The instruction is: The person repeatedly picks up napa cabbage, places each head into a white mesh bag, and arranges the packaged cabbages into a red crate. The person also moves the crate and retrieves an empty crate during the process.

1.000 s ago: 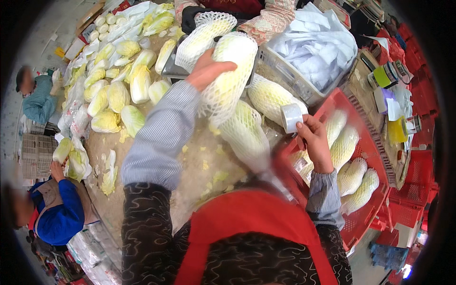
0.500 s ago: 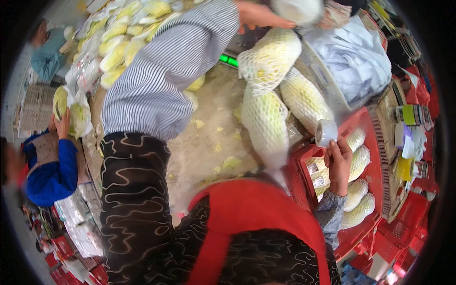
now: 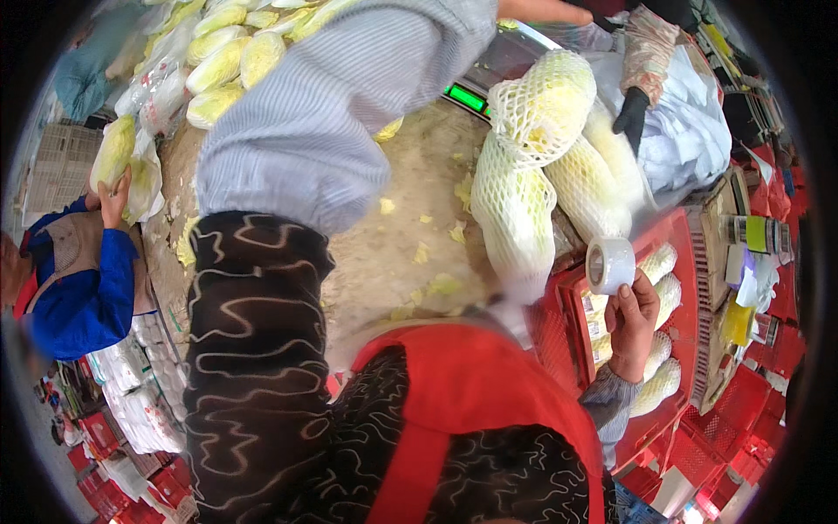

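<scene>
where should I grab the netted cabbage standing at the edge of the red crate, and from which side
Judging by its pose, take the netted cabbage around its thick middle, coming from the left over the bare table. It leans with other netted heads on its right and the red crate below, so the left flank is the free one. The foam net should give some grip. The right hand holds a tape roll.

Green-lit scale display behind netted cabbages

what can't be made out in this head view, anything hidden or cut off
- Left hand: past the top edge, only the striped sleeve shows.
- Netted cabbages: lower end blurred.
- Red crate: its cabbages partly hidden by the right hand and tape roll.
</scene>
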### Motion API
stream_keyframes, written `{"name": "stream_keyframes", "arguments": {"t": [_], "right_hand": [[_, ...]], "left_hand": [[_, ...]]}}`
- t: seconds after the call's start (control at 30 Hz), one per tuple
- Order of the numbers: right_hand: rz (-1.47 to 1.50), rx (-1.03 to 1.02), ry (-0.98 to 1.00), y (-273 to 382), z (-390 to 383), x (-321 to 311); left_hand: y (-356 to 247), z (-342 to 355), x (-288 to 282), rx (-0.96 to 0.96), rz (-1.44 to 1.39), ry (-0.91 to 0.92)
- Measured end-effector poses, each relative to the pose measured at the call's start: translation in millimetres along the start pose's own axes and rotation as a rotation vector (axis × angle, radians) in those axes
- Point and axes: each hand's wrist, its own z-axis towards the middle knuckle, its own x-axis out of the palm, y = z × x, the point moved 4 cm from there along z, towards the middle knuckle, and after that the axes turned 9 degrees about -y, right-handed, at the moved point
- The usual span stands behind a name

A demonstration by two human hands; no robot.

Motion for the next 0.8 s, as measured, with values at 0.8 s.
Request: {"name": "stream_keyframes", "arguments": {"t": [0.8], "right_hand": [[-0.177,0.016,0.320,-11.2,-37.9,73.6]], "left_hand": [[137.9,-423.7,2.8,-0.297,-0.458,-0.158]]}}
